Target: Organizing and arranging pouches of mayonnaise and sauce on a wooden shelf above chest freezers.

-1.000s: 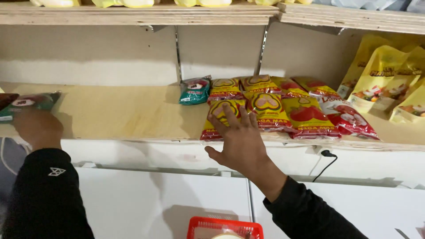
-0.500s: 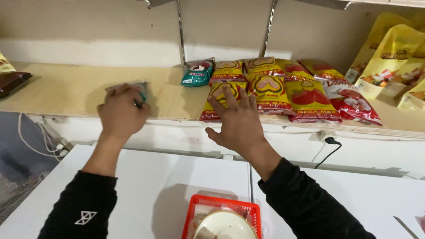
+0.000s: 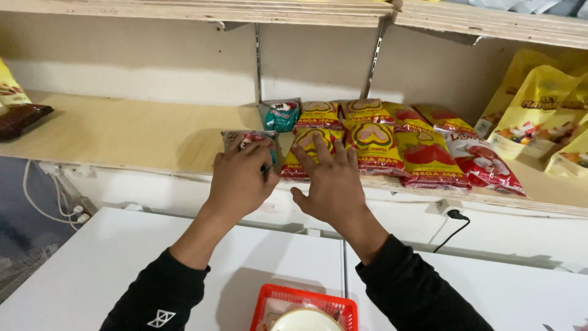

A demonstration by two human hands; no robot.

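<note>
Two hands work at the front edge of a wooden shelf (image 3: pixel 122 132), and every place below is told from that shelf. The left hand (image 3: pixel 241 179) is curled over a small teal packet (image 3: pixel 248 138), fingers bent around its lower half and pinning it where it lies on the shelf's front edge; only the packet's upper part shows above the knuckles. The right hand (image 3: pixel 331 184) is spread wide and flat, holding nothing, its fingertips (image 3: pixel 318 147) pressing on a red and yellow packet (image 3: pixel 309 150) that lies at the shelf's front, just right of the teal packet. The two packets lie side by side, almost touching, and the two hands likewise sit close together.

Farther back on the shelf, against the wall, a second teal packet (image 3: pixel 280 114) stands leaning, and a row of red and yellow packets (image 3: pixel 373 138) runs rightwards from it, overlapping one another. At the right end of the shelf, large yellow pouches (image 3: pixel 539 110) lean upright. At its left end lies a dark brown packet (image 3: pixel 23 119).

Below the shelf is a white worktop (image 3: pixel 92 263), and on it, nearest the camera, a red basket (image 3: pixel 300 303) with a pale round lid inside. A black plug (image 3: pixel 454 214) hangs under the shelf's right part.
</note>
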